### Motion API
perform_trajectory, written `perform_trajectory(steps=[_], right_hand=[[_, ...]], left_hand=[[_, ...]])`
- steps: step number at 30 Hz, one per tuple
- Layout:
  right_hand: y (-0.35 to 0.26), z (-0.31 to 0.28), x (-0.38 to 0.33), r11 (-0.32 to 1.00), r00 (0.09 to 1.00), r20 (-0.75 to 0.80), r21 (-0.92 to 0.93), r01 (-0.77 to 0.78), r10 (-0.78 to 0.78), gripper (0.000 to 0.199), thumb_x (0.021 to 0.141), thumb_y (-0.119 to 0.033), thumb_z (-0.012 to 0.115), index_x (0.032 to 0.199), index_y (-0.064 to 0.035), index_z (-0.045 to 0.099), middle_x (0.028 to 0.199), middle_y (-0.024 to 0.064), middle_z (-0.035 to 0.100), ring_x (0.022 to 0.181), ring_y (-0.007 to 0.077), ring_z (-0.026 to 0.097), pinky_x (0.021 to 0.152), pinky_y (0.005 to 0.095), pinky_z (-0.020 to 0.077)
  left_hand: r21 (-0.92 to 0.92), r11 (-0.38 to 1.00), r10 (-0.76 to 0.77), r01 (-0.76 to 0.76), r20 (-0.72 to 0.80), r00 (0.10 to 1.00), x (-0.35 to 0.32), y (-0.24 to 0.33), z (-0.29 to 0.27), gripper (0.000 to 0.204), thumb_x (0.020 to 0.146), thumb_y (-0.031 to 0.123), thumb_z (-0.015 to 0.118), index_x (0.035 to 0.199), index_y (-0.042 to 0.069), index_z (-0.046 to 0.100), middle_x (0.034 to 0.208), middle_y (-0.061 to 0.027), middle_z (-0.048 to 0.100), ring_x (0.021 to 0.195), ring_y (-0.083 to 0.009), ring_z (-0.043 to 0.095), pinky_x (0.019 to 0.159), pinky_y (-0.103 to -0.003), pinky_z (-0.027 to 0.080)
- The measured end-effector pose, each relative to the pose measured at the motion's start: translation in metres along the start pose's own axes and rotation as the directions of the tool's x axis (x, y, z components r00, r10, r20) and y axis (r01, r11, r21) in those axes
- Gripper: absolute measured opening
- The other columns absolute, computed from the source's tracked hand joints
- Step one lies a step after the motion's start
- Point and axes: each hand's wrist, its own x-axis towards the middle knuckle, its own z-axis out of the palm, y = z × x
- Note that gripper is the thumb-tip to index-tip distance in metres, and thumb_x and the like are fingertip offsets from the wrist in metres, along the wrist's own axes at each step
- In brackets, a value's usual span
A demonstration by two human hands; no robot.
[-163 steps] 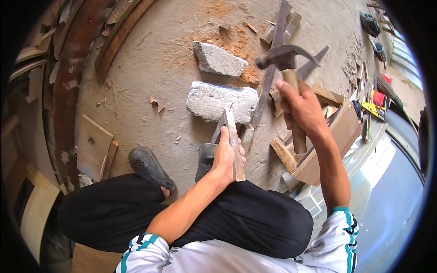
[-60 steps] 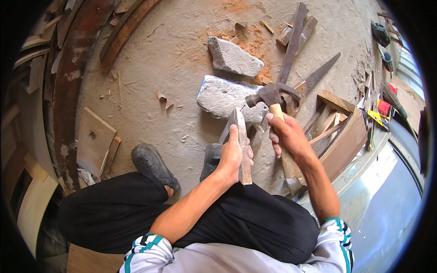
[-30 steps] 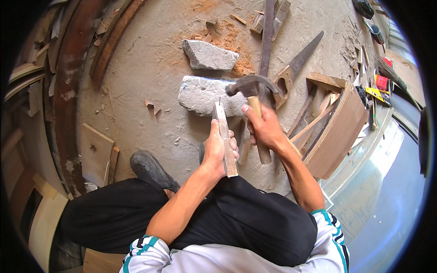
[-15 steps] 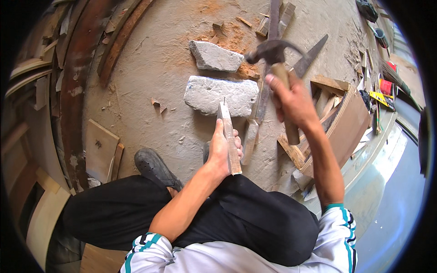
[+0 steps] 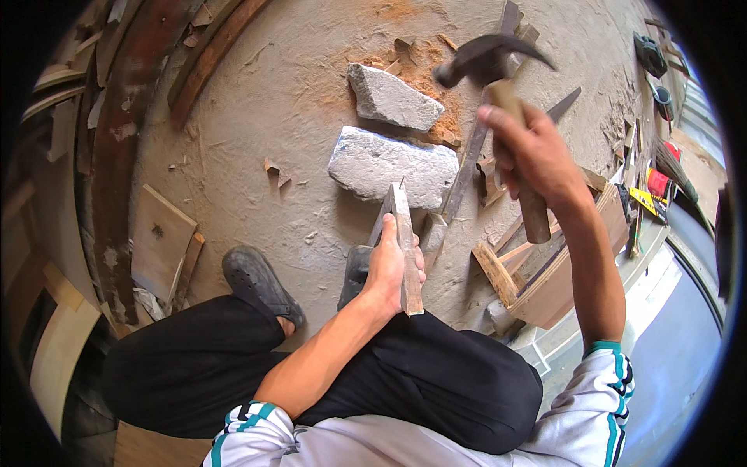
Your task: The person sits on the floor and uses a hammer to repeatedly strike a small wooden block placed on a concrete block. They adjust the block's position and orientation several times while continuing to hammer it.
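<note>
My left hand (image 5: 391,268) is wrapped round a short wood strip (image 5: 403,226), whose far end lies at the near edge of a pale stone block (image 5: 393,166). A thin nail (image 5: 402,182) stands up from that end. My right hand (image 5: 537,152) grips the wooden handle of a claw hammer (image 5: 486,61), raised above and to the right of the strip, its head pointing left. Behind the block lies a second, smaller stone (image 5: 395,97). Whether the strip rests on the block or is just above it, I cannot tell.
A handsaw (image 5: 562,103) lies on the floor at the right, near a wooden box (image 5: 576,257) of offcuts. Long boards (image 5: 124,156) line the left side, with a square wood panel (image 5: 162,241) nearer. Sawdust (image 5: 440,74) is scattered behind the stones.
The hammer has risen, moving up and slightly right with my right hand. My left hand and the strip have shifted a little to the right and tilted. The whole view has shifted slightly.
</note>
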Motion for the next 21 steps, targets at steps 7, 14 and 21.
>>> perform_trajectory(steps=[7,14,21], right_hand=[[0.057,0.036,-0.009,0.945,0.884,0.352,-0.003,-0.327,0.307,0.028,0.097,-0.032,0.061,0.090,-0.0070,0.049,0.061,-0.0009,0.047,0.043,0.0097,0.045,0.036,0.0268,0.0392],[0.016,0.010,0.009,0.988,0.995,-0.102,0.154,0.028,-0.013,0.042,0.093,-0.047,0.063,0.087,-0.0074,0.050,0.059,-0.0020,0.046,0.042,0.0094,0.049,0.036,0.0252,0.0414],[0.021,0.024,-0.001,0.970,0.948,0.233,-0.155,-0.185,0.218,0.037,0.096,-0.033,0.060,0.106,0.0018,0.053,0.063,0.0009,0.049,0.044,0.0116,0.052,0.039,0.0290,0.0433]], left_hand=[[0.020,1.000,0.006,-0.006,0.007,1.000,-0.002,0.000,0.003,0.062,0.099,0.069,0.028,0.086,0.012,0.048,0.059,-0.0027,0.043,0.046,-0.0167,0.041,0.044,-0.031,0.037],[0.008,1.000,0.020,-0.020,0.012,1.000,0.000,0.001,-0.002,0.062,0.099,0.070,0.029,0.090,0.011,0.048,0.060,-0.0028,0.043,0.047,-0.0166,0.042,0.044,-0.030,0.038],[0.033,0.999,0.013,-0.013,-0.007,1.000,0.001,0.002,0.000,0.061,0.099,0.068,0.029,0.089,0.011,0.049,0.061,-0.0031,0.045,0.049,-0.0165,0.042,0.046,-0.031,0.039]])
